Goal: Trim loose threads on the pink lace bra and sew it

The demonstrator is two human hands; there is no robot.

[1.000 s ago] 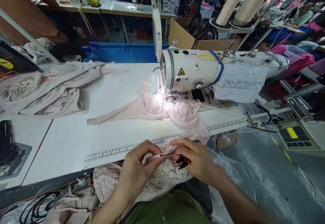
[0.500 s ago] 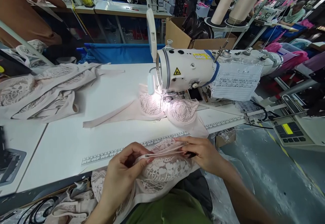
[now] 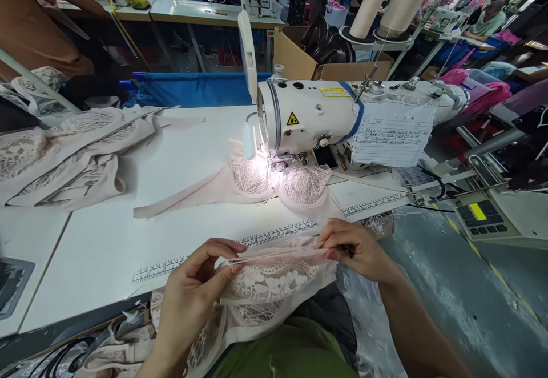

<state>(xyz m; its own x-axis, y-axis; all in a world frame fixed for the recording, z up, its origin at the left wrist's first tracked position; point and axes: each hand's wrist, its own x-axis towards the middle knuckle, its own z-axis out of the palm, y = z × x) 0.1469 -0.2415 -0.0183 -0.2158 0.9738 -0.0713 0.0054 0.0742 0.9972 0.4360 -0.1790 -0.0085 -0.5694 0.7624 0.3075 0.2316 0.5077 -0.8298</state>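
The pile of lace pieces (image 3: 64, 149) lies at the table's far left. Left hand (image 3: 192, 295) pinches one end of the pale strap (image 3: 278, 252); the right hand (image 3: 355, 249) grips the other. The hands have spread since a second ago, drawing the strap taut over the lace garment (image 3: 265, 286) in the lap. The dark snips, possibly palmed, are barely visible. Cardboard box (image 3: 299, 58) behind the sewing machine (image 3: 317, 118) holds dark material.
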